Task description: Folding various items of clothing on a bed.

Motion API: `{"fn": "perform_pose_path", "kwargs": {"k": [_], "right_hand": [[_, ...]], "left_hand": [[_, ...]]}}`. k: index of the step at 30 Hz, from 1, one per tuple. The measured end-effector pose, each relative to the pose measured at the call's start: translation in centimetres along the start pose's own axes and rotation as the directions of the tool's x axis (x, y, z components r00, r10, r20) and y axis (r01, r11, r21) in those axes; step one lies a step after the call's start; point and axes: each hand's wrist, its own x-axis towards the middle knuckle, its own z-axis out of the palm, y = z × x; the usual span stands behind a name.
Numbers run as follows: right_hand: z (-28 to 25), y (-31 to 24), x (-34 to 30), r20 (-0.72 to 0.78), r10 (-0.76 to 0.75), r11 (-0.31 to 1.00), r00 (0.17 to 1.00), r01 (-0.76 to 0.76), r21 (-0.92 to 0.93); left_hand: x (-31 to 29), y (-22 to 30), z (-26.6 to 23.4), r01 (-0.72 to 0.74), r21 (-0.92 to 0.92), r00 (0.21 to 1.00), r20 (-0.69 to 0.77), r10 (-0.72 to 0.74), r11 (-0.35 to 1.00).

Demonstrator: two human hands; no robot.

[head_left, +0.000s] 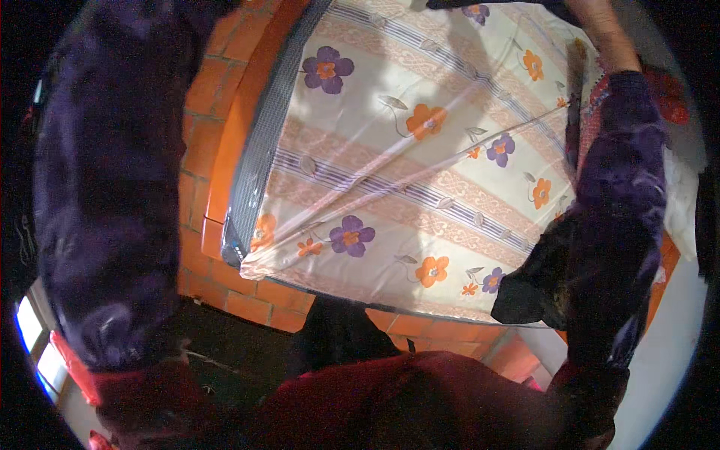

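Note:
A mattress with a floral sheet (390, 225) lies in front of me, the cream fabric printed with purple and orange flowers and striped bands. Its near left corner is bunched, and creases fan out from there. My left arm, in a dark purple sleeve (112, 187), reaches up past the left side; the hand is beyond the upper edge. My right hand (600, 30) is at the upper right, over the far right part of the sheet. Its fingers are cut off by the frame edge. Beside it, dark cloth (510, 2) shows along the top; whether I hold it is unclear.
An orange wooden bed frame (225, 172) runs along the mattress's grey left side (262, 142). Black cloth (529, 289) lies at the near right corner. Reddish tiles (206, 82) cover the floor. A pale wall (679, 300) stands at right.

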Motion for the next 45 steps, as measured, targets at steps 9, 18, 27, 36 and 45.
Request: {"fn": "perform_pose_path", "kwargs": {"k": [9,18,27,36,45], "right_hand": [[26.3,-9.3,-14.2,0.318,0.224,0.975,0.921,-0.216,-0.062],[26.1,-11.1,-16.4,0.266,0.247,0.953,0.932,-0.284,0.11],[17.7,-28.1,-33.2,0.595,0.338,0.59,0.729,-0.657,0.469],[17.2,-35.0,-39.6,0.582,0.48,0.449,0.656,-0.754,0.48],[12.5,-38.2,-46.2,0.652,0.507,0.378,0.563,-0.826,0.419]], "left_hand": [[-18.1,4.7,19.2,0.181,0.175,0.808,0.535,-0.248,0.968],[-31.2,7.2,19.4,0.923,0.03,0.339,0.403,-0.85,0.383],[-33.6,5.1,19.2,0.896,-0.175,0.442,0.274,-0.854,0.408],[-39.3,1.8,18.2,0.851,0.035,0.514,0.141,-0.846,0.523],[-47.4,22.3,7.3,0.976,-0.21,0.17,0.606,-0.777,0.049]]}}
